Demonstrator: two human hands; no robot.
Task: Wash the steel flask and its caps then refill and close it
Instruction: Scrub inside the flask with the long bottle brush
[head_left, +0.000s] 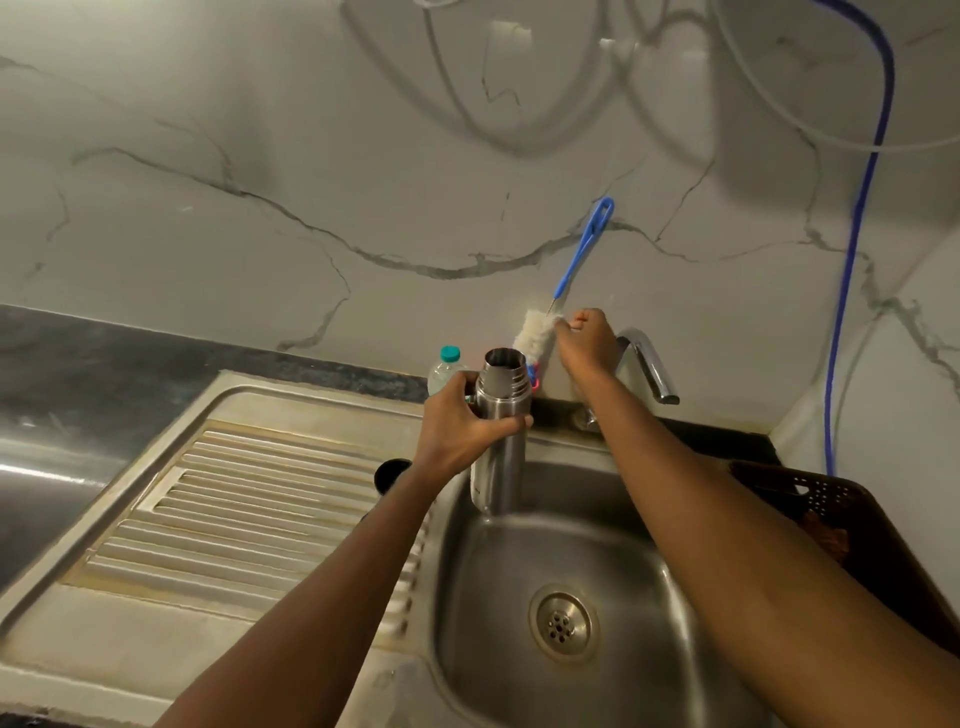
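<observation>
1. Steel flask (501, 415): upright with its mouth uncapped, at the rear corner of the sink (478, 571). Cannot tell whether its base touches the steel.
2. Left hand (462, 421): fingers and thumb wrapped round the flask's upper body, just below the threaded neck.
3. Right hand (587, 343): reached past the flask toward the wall, fingertips pinching the top of the white bristle head of a bottle brush (535, 332). The blue handle points up and leans on the marble wall.
4. Between the hands, behind the flask: a small red-and-blue item (534, 376), mostly hidden and unidentifiable.
5. Just right of the right hand: chrome tap (649, 364). The right forearm crosses in front of its base.
6. Behind the left hand: clear plastic bottle (447, 366) with a teal cap, lower part hidden by the knuckles.
7. Beside the left wrist: dark round cap (389, 473) on the ribbed drainboard (249, 493), partly covered by the forearm.
8. Right of the right forearm: dark perforated basket (831, 499), with a blue hose (852, 260) running down the wall behind it.
9. Far left of the left hand: dark desk (78, 364).
</observation>
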